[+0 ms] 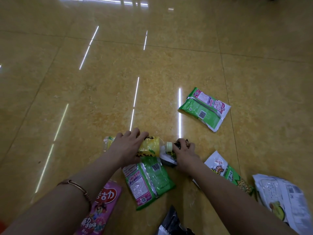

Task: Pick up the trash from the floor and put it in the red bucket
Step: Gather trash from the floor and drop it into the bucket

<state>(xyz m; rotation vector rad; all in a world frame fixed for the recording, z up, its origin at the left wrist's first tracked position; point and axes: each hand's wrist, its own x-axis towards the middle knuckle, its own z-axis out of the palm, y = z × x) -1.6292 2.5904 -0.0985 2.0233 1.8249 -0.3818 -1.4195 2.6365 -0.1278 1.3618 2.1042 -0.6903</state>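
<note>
yellow plastic bottle point(150, 145) and scattered wrappers on a glossy tan tile floor point(101, 82), 2 hands down among them.
left hand point(128, 147), a copper bracelet point(77, 185) on its wrist, curls its fingers over the bottle, which lies on its side with its pale cap pointing right. right hand point(185, 155) pinches a small dark wrapper point(177, 146) just beside that cap, fingers bent tight around it. near green packet point(147, 181) lies just below the bottle, touching it. far green packet point(204, 109) lies well apart, up to the right. pink packet point(103, 209) sits under the left forearm, white-and-green packet point(228, 173) beside the right forearm, crumpled white packet point(279, 195) at the right edge, black wrapper point(171, 221) at the bottom edge.
</note>
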